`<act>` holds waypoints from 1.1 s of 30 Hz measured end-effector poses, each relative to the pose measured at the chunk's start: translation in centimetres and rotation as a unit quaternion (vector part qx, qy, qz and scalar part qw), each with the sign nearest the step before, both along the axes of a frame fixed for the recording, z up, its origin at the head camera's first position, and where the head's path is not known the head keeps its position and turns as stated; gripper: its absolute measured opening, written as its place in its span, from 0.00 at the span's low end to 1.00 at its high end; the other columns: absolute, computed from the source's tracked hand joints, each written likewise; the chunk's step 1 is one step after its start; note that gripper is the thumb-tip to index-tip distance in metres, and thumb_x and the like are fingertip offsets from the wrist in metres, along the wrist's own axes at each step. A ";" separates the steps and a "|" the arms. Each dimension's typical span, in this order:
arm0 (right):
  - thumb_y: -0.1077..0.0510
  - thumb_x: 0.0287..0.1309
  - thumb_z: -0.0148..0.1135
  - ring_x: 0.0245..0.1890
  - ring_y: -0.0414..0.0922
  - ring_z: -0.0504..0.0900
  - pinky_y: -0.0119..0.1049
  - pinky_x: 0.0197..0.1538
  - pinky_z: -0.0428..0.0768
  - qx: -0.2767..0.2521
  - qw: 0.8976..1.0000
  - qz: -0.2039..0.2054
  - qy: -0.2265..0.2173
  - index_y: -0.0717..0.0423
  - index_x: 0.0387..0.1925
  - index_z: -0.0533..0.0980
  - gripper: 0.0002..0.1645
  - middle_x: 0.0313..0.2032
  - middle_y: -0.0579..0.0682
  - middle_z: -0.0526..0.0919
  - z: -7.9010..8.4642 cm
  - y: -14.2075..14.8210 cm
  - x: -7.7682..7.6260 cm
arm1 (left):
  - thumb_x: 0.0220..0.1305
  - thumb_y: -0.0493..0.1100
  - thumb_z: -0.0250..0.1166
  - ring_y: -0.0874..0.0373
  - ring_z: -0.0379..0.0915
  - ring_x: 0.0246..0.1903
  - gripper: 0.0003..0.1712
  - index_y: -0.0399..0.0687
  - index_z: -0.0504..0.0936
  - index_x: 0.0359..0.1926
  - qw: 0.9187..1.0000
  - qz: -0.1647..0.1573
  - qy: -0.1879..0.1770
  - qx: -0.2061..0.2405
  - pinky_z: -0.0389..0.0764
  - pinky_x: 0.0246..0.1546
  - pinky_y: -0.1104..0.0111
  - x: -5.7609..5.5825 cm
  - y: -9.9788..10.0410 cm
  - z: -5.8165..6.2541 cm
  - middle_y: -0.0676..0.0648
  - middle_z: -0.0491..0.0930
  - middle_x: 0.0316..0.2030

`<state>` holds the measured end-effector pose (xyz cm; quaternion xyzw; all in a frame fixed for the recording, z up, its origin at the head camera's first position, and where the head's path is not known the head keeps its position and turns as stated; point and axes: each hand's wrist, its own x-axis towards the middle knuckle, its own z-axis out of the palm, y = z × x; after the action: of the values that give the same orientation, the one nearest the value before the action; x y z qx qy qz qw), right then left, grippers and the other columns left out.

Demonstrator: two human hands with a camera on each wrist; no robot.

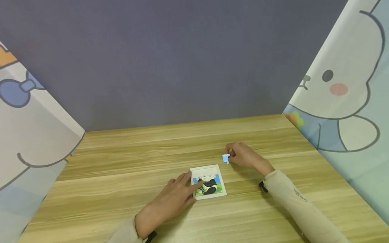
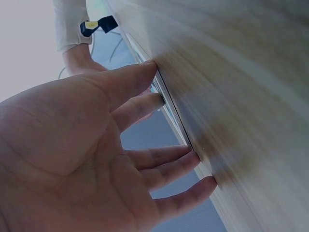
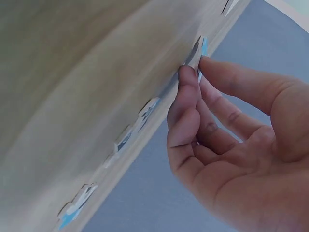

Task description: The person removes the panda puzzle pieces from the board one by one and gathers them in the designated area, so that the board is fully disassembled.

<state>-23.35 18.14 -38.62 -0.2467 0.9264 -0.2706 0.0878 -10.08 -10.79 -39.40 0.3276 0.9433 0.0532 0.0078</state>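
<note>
A square jigsaw puzzle (image 1: 211, 187) with a panda picture lies in a white frame (image 1: 223, 186); its upper part shows bare white backing. My left hand (image 1: 173, 195) rests at the frame's left side, fingers nearly straight. Its index finger reaches over onto the panda, and the other fingertips touch the frame edge and table, as the left wrist view shows. Up and to the right of the frame, my right hand (image 1: 243, 156) pinches a blue-and-white puzzle piece (image 1: 226, 158) between thumb and fingers. In the right wrist view, this piece (image 3: 203, 47) is held on edge close to the tabletop.
Several more puzzle pieces (image 3: 147, 113) lie on the wooden table (image 1: 121, 158) in the right wrist view; the right hand and arm hide them in the head view. A grey panel (image 1: 182, 67) stands at the back, and cartoon-printed cloth (image 1: 349, 84) hangs on both sides.
</note>
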 end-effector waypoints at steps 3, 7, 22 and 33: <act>0.70 0.56 0.66 0.22 0.40 0.71 0.34 0.30 0.72 0.007 1.000 -0.004 -0.002 0.60 0.41 0.78 0.11 0.23 0.46 0.79 0.1 -0.2 0.2 | 0.70 0.54 0.61 0.41 0.65 0.66 0.30 0.61 0.70 0.71 1.000 0.000 -0.004 0.002 0.77 0.53 0.45 0.0 0.0 0.0 0.32 0.65 0.68; 0.70 0.57 0.65 0.22 0.40 0.71 0.33 0.28 0.71 0.017 1.000 -0.018 -0.008 0.59 0.42 0.79 0.11 0.24 0.47 0.78 0.0 -0.5 0.6 | 0.71 0.54 0.61 0.42 0.65 0.66 0.30 0.60 0.70 0.71 1.000 -0.002 -0.005 0.003 0.77 0.53 0.46 0.0 0.1 0.0 0.32 0.64 0.69; 0.75 0.52 0.60 0.21 0.40 0.67 0.32 0.25 0.66 0.062 0.997 -0.018 0.033 0.62 0.46 0.81 0.18 0.23 0.46 0.76 0.3 -1.3 1.3 | 0.71 0.54 0.61 0.42 0.66 0.66 0.29 0.60 0.71 0.71 1.000 -0.004 -0.009 0.014 0.77 0.52 0.46 -0.4 0.0 0.0 0.32 0.65 0.68; 0.67 0.61 0.64 0.37 0.41 0.81 0.35 0.40 0.80 -0.009 0.991 0.122 0.053 0.59 0.45 0.82 0.11 0.38 0.48 0.85 0.5 -2.8 4.8 | 0.69 0.53 0.63 0.40 0.67 0.64 0.29 0.60 0.72 0.70 0.999 0.006 -0.028 0.028 0.76 0.52 0.45 -0.4 0.0 0.2 0.31 0.65 0.67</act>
<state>-18.55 15.39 -38.13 -0.3722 0.8904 -0.2528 0.0687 -10.46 -10.80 -39.18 0.3208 0.9427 0.0886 0.0245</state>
